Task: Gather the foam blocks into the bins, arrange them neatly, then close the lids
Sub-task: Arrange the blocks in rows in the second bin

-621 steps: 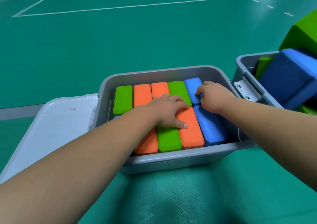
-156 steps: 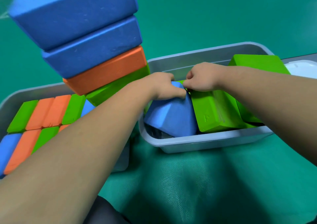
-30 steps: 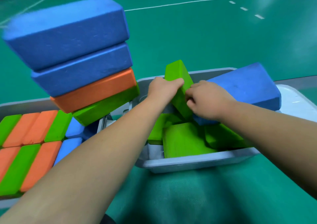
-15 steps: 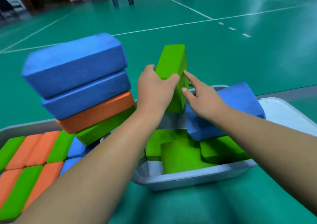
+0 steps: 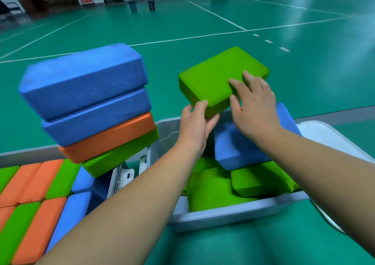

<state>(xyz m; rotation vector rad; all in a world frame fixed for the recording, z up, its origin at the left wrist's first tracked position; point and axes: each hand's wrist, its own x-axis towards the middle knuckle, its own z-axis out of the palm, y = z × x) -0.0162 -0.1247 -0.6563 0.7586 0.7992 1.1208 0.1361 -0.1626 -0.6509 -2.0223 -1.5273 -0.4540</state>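
I hold a green foam block (image 5: 215,78) up above the right grey bin (image 5: 233,218). My left hand (image 5: 195,125) grips its near corner from below, thumb on top. My right hand (image 5: 253,104) lies on the block's top face with fingers spread and straight. Inside the right bin a blue block (image 5: 241,149) leans over several green blocks (image 5: 213,189). The left bin (image 5: 26,153) holds flat rows of orange, green and blue blocks (image 5: 34,185). A leaning stack (image 5: 91,102) of two blue, one orange and one green block stands on them.
The right bin's white lid (image 5: 328,134) lies open beyond its right side. White latches (image 5: 129,175) sit between the two bins. Green cloth (image 5: 243,246) covers the surface in front. A green court floor with white lines stretches behind.
The green block has turned from standing on edge to lying nearly flat and has risen. My right hand moved from its side onto its top face. The view tilted up.
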